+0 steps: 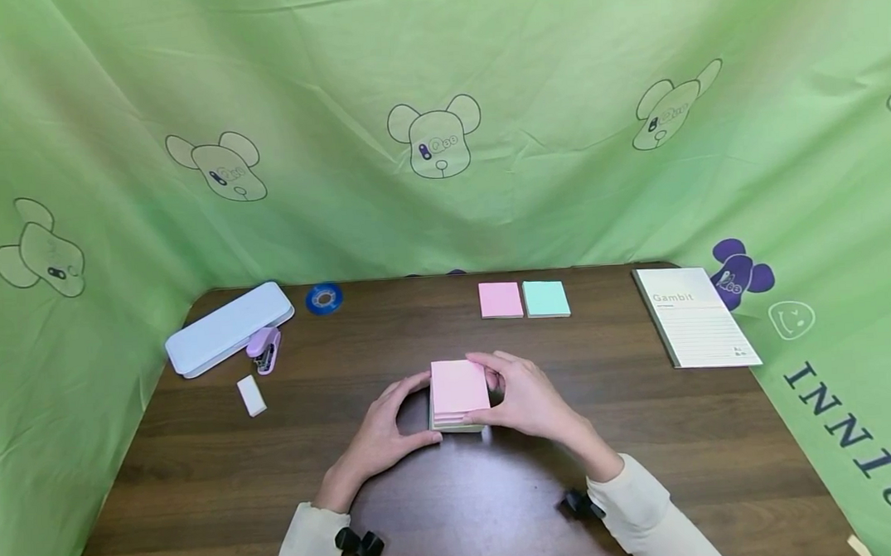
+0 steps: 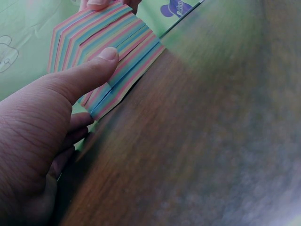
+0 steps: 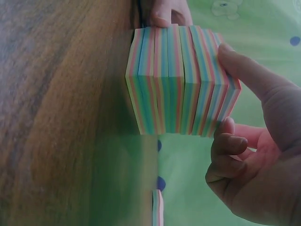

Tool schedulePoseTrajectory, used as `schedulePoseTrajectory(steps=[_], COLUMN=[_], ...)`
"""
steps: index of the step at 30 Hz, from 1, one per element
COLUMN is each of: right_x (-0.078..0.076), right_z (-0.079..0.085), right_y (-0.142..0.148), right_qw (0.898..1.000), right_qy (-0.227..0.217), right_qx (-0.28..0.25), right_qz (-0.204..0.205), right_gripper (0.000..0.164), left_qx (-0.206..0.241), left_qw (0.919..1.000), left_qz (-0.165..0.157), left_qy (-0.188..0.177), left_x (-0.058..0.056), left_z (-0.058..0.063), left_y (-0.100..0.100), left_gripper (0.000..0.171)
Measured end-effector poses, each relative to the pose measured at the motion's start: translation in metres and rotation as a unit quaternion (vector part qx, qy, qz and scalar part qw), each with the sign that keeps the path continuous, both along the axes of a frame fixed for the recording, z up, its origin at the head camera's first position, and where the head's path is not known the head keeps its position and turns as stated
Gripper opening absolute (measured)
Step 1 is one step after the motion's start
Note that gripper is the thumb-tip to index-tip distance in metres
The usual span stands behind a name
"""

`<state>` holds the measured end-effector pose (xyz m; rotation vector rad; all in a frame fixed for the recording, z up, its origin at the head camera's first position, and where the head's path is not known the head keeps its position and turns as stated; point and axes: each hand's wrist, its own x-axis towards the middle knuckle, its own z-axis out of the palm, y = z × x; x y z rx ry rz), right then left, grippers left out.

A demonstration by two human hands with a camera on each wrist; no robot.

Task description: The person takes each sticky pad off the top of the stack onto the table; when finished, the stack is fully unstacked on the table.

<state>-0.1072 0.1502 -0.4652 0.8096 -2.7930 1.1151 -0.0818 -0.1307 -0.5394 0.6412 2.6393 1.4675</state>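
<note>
A tall stack of sticky note pads (image 1: 459, 385) stands on the table in front of me, pink on top. In the right wrist view the stack (image 3: 174, 84) shows striped edges in pink, blue, green and yellow, its layers slightly uneven. My left hand (image 1: 381, 434) holds the lower stack from the left, its thumb (image 2: 96, 70) on the near face. From the right, my right hand (image 1: 529, 399) pinches the upper pads between thumb and index finger. Its other fingers (image 3: 228, 155) are curled beside the stack. The left fingertips are partly hidden behind the stack.
A pink pad (image 1: 501, 300) and a mint pad (image 1: 546, 299) lie side by side at the back. At left are a pale blue case (image 1: 227, 329), purple stapler (image 1: 264, 348), white eraser (image 1: 251, 396) and blue tape roll (image 1: 324, 298). A notebook (image 1: 694, 317) lies far right.
</note>
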Motion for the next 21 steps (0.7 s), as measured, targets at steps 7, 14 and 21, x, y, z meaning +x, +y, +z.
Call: schedulePoseTrajectory(steps=[7, 14, 21], right_x=[-0.002, -0.013, -0.029], right_z=[-0.002, 0.002, -0.003], right_y=[0.002, 0.019, 0.058], right_qw=[0.999, 0.995, 0.989], right_qy=[-0.015, -0.037, -0.031], right_qx=[-0.044, -0.090, -0.114], right_qz=[0.011, -0.023, -0.091], right_gripper=[0.075, 0.075, 0.076], left_qx=[-0.001, -0.002, 0.000], left_qw=[1.0000, 0.9998, 0.9998], left_qz=[0.003, 0.005, 0.004], left_qy=[-0.008, -0.017, -0.020], left_x=[0.001, 0.001, 0.001], left_z=[0.002, 0.002, 0.001], left_y=[0.001, 0.001, 0.001], left_gripper=[0.090, 0.090, 0.091])
